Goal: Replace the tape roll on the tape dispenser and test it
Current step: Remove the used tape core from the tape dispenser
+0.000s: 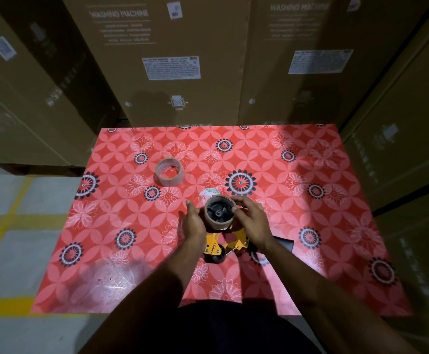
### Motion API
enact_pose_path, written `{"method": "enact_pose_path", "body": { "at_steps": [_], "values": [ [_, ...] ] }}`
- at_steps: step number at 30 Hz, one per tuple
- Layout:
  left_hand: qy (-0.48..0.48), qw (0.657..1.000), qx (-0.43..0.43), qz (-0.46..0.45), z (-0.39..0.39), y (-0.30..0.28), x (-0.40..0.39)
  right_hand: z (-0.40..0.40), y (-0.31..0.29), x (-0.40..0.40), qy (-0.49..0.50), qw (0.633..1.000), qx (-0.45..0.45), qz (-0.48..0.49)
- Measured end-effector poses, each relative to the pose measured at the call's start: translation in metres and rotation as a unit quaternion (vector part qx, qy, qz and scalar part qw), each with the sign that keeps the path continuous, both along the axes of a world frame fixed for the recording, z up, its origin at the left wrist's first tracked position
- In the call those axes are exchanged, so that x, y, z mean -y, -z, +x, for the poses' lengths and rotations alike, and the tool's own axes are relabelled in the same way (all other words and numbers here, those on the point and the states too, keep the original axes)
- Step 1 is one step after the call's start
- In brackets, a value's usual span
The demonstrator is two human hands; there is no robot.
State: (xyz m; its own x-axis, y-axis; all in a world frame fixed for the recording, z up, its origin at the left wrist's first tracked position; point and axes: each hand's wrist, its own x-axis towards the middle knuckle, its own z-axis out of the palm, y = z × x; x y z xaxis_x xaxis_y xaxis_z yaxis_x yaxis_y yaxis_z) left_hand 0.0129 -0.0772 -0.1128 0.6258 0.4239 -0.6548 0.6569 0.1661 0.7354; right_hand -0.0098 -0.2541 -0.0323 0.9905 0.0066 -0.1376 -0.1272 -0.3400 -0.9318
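- Head view: a yellow tape dispenser (230,245) is seen lying on the counter (310,264), which is covered in a red floral-patterned sheet, near the front middle.
- A brown cardboard core (218,213) is seated on the dispenser's black hub, at the end farthest from the person. Looks pretty much used up, only bare cardboard can be made out.
- The left hand (194,221) is pressed against the core's left side, thumb pointing up, fingers wrapped around the dispenser just below it.
- The right hand (250,221) is curled over the core's right edge, with the fingertips (236,201) resting on the rim. So the core is gripped from both sides.
- The dispenser's black roller (216,256) is pointed toward the person, and a dark handle (284,244) is sticking out past the right wrist.
- A second tape roll (168,172) is lying flat on the counter, further back and to the left, well apart from both hands.
- Big cardboard boxes (172,60) marked "WASHING MACHINE" are stacked behind the counter.
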Motion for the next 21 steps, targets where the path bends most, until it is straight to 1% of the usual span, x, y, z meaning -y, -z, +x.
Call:
{"method": "enact_pose_path", "body": {
  "at_steps": [3,5,7,8,9,11,13,16,19,21],
  "values": [
    [0.014,0.999,-0.035,0.032,0.016,0.028,-0.005,-0.005,-0.006,0.001,0.006,0.999,-0.018,0.03],
    [0.025,0.997,-0.051,0.053,0.014,-0.001,0.0,-0.006,-0.005,0.006,0.01,0.998,-0.035,0.058],
    [0.033,0.998,-0.036,0.038,0.003,-0.051,0.008,-0.006,-0.004,0.008,0.02,0.996,-0.042,0.072],
    [0.042,0.998,-0.02,0.034,-0.001,-0.067,0.011,-0.006,-0.004,0.008,0.026,0.997,-0.038,0.069],
    [0.039,0.999,-0.005,0.029,-0.003,-0.073,0.011,-0.006,-0.005,0.007,0.029,0.997,-0.031,0.064],
    [0.056,0.998,-0.013,0.037,-0.004,-0.074,0.009,-0.004,-0.005,0.006,0.031,0.998,-0.023,0.052],
    [0.052,0.997,-0.019,0.052,0.0,-0.057,0.007,-0.003,-0.007,0.005,0.031,0.998,-0.024,0.054],
    [0.038,0.997,-0.041,0.054,0.018,0.021,-0.005,-0.002,-0.009,0.006,0.014,0.998,-0.027,0.048],
    [0.038,0.998,-0.043,0.027,0.026,0.068,-0.014,-0.003,-0.011,0.005,0.024,0.996,-0.032,0.075],
    [0.045,0.998,-0.046,0.026,0.017,0.039,-0.012,-0.004,-0.01,0.005,0.031,0.996,-0.019,0.082]
  ]
}}
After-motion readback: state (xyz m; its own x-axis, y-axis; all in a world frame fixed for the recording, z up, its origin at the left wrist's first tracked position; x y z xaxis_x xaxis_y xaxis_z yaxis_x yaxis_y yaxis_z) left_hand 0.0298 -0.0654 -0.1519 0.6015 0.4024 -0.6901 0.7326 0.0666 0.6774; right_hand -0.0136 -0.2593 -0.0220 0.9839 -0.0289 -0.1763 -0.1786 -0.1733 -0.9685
